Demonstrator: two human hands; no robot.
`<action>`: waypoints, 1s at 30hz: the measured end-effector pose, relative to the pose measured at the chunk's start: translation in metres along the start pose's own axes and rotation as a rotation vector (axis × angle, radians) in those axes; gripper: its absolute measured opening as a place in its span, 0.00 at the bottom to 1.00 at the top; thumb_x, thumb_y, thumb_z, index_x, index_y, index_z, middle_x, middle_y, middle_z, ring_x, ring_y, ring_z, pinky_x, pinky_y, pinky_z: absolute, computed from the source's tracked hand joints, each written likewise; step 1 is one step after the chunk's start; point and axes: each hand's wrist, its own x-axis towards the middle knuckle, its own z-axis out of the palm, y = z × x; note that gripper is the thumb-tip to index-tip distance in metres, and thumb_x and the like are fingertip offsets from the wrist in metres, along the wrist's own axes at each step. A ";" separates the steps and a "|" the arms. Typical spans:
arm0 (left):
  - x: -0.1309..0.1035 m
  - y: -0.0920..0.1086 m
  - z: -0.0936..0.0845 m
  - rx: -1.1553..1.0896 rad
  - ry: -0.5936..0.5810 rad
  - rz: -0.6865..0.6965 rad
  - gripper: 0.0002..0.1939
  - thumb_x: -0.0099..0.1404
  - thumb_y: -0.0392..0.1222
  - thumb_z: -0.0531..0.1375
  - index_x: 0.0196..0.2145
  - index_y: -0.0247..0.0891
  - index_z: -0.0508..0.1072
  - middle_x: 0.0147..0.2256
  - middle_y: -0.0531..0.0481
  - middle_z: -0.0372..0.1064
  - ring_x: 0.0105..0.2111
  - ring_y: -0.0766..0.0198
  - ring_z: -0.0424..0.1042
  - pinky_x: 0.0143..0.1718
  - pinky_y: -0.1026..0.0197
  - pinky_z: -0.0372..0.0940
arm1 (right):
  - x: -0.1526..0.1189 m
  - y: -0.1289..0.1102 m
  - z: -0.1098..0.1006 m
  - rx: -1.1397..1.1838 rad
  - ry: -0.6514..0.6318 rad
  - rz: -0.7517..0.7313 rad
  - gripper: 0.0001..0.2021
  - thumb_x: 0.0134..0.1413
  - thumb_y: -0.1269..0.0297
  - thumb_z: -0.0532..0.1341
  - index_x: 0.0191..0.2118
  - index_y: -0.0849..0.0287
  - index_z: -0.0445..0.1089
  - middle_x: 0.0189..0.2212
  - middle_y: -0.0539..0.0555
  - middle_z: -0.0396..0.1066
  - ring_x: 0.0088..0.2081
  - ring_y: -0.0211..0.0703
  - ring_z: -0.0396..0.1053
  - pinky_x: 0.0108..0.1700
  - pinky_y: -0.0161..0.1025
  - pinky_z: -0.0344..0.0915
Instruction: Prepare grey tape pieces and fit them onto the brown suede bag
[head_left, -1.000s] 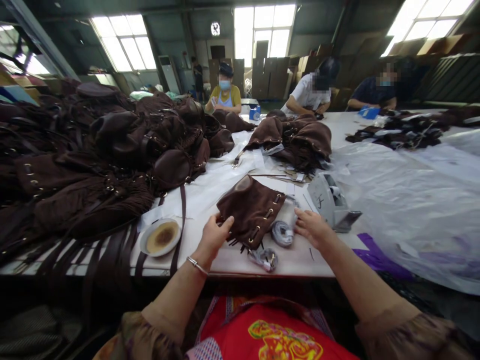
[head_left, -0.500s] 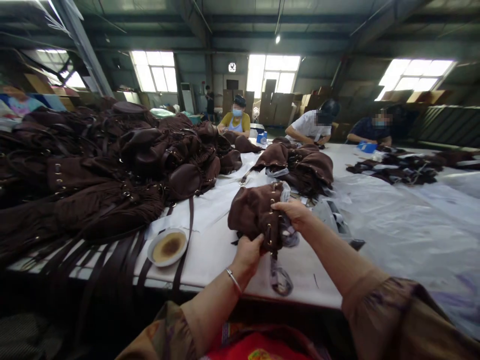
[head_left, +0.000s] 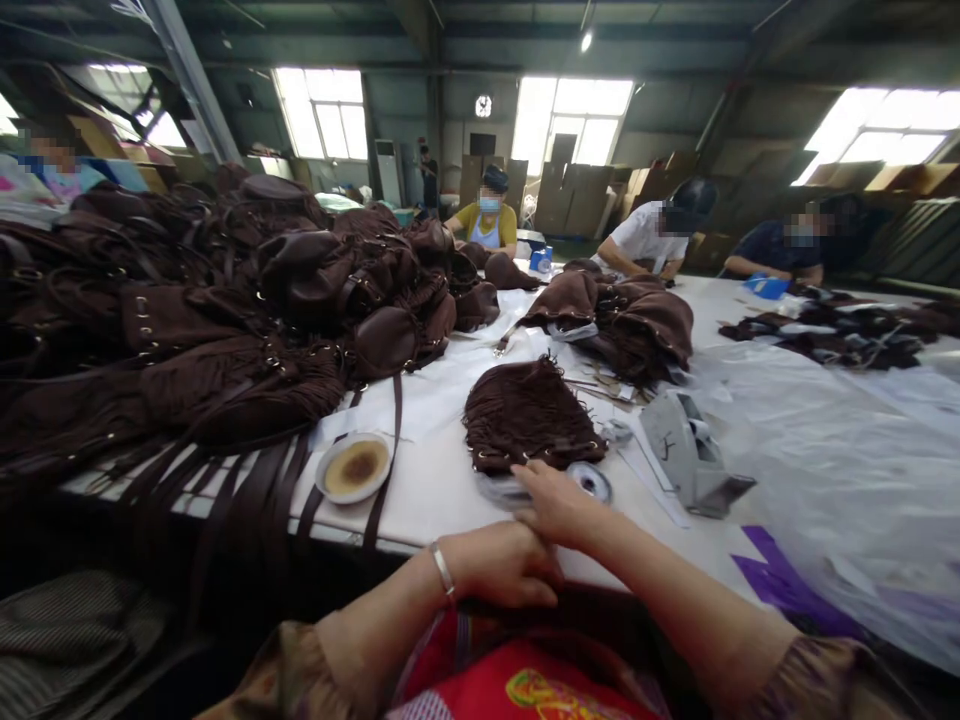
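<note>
A dark brown fringed bag point(head_left: 532, 415) lies on the table in front of me, its eyeleted edge towards me and its fringe fanned away. Clear plastic shows under that edge. My right hand point(head_left: 559, 505) has its fingertips at the eyeleted edge, with the other fingers bent; its thumb is hidden. Closer to me, at the table's front edge, my left hand point(head_left: 510, 565) is closed with curled fingers, touching or nearly touching the right. Whatever it holds, if anything, is hidden. A round plastic-wrapped piece point(head_left: 590, 482) lies beside the bag, just past my right wrist.
A large heap of brown bags point(head_left: 300, 300) covers the left, straps hanging off the edge. A bowl of yellowish stuff point(head_left: 352, 468) stands near the front. To the right are a grey tape dispenser point(head_left: 686, 450) and plastic sheeting point(head_left: 810, 450). More bags point(head_left: 645, 325) lie behind; co-workers sit across the table.
The bag was held up in both hands; now it lies on the table, turned over with the fringe showing. My left hand has drawn back to the table edge. The view has shifted slightly.
</note>
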 end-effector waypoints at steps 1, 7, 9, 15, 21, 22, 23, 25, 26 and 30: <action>-0.018 0.001 -0.002 -0.027 0.049 -0.027 0.09 0.63 0.45 0.62 0.37 0.41 0.80 0.32 0.49 0.78 0.32 0.60 0.75 0.39 0.62 0.69 | -0.008 0.006 0.011 0.118 -0.012 -0.080 0.26 0.51 0.65 0.64 0.57 0.60 0.67 0.55 0.65 0.67 0.54 0.55 0.68 0.54 0.45 0.65; -0.051 -0.006 -0.041 0.198 0.843 -0.290 0.10 0.67 0.43 0.57 0.39 0.40 0.78 0.38 0.44 0.75 0.40 0.57 0.73 0.46 0.57 0.68 | -0.019 0.054 -0.010 0.336 0.411 -0.021 0.10 0.61 0.63 0.55 0.37 0.53 0.75 0.38 0.56 0.75 0.42 0.48 0.72 0.50 0.44 0.68; -0.032 -0.007 -0.052 0.355 0.888 -0.213 0.11 0.67 0.41 0.56 0.43 0.39 0.75 0.44 0.42 0.72 0.46 0.56 0.71 0.51 0.55 0.66 | -0.005 0.064 -0.020 0.240 0.464 -0.009 0.10 0.59 0.66 0.56 0.39 0.55 0.75 0.41 0.58 0.75 0.45 0.49 0.71 0.52 0.46 0.66; 0.044 -0.019 -0.058 0.683 0.443 -0.089 0.12 0.64 0.40 0.61 0.45 0.36 0.75 0.52 0.38 0.68 0.55 0.49 0.64 0.59 0.47 0.60 | 0.052 0.084 -0.018 0.013 0.371 -0.111 0.34 0.48 0.69 0.63 0.64 0.60 0.62 0.67 0.64 0.52 0.67 0.61 0.49 0.65 0.57 0.51; 0.066 -0.044 -0.053 0.698 0.396 -0.273 0.33 0.59 0.47 0.67 0.60 0.40 0.64 0.63 0.36 0.56 0.57 0.42 0.63 0.56 0.44 0.61 | 0.094 0.124 -0.026 -0.055 0.226 -0.176 0.51 0.41 0.69 0.67 0.71 0.54 0.44 0.72 0.62 0.32 0.69 0.64 0.42 0.66 0.56 0.48; 0.067 -0.047 -0.053 0.682 0.409 -0.309 0.32 0.59 0.46 0.67 0.59 0.38 0.65 0.60 0.35 0.61 0.54 0.43 0.65 0.55 0.45 0.61 | 0.098 0.126 -0.025 -0.074 0.182 -0.189 0.52 0.40 0.69 0.68 0.71 0.52 0.44 0.72 0.62 0.33 0.68 0.64 0.46 0.65 0.55 0.50; 0.068 -0.049 -0.053 0.669 0.423 -0.340 0.30 0.59 0.46 0.66 0.57 0.36 0.66 0.56 0.34 0.65 0.52 0.44 0.66 0.55 0.46 0.61 | 0.100 0.126 -0.023 -0.091 0.146 -0.188 0.53 0.40 0.70 0.69 0.71 0.51 0.44 0.72 0.63 0.35 0.66 0.64 0.51 0.64 0.54 0.53; 0.069 -0.052 -0.054 0.656 0.450 -0.394 0.26 0.58 0.45 0.66 0.53 0.34 0.69 0.48 0.35 0.71 0.49 0.46 0.68 0.53 0.48 0.62 | 0.102 0.121 -0.018 -0.115 0.094 -0.146 0.50 0.40 0.70 0.69 0.70 0.50 0.48 0.69 0.64 0.46 0.61 0.63 0.61 0.60 0.52 0.59; 0.069 -0.052 -0.055 0.659 0.456 -0.414 0.25 0.58 0.45 0.66 0.51 0.34 0.70 0.45 0.36 0.72 0.48 0.46 0.69 0.52 0.49 0.63 | 0.102 0.117 -0.015 -0.122 0.067 -0.117 0.46 0.42 0.70 0.69 0.68 0.51 0.53 0.66 0.66 0.54 0.57 0.62 0.66 0.57 0.51 0.62; 0.069 -0.054 -0.059 0.669 0.397 -0.445 0.16 0.59 0.48 0.64 0.43 0.38 0.76 0.40 0.39 0.75 0.43 0.47 0.71 0.48 0.50 0.65 | 0.099 0.104 -0.010 -0.155 -0.044 -0.036 0.16 0.51 0.70 0.62 0.48 0.57 0.73 0.42 0.64 0.75 0.43 0.56 0.74 0.46 0.47 0.67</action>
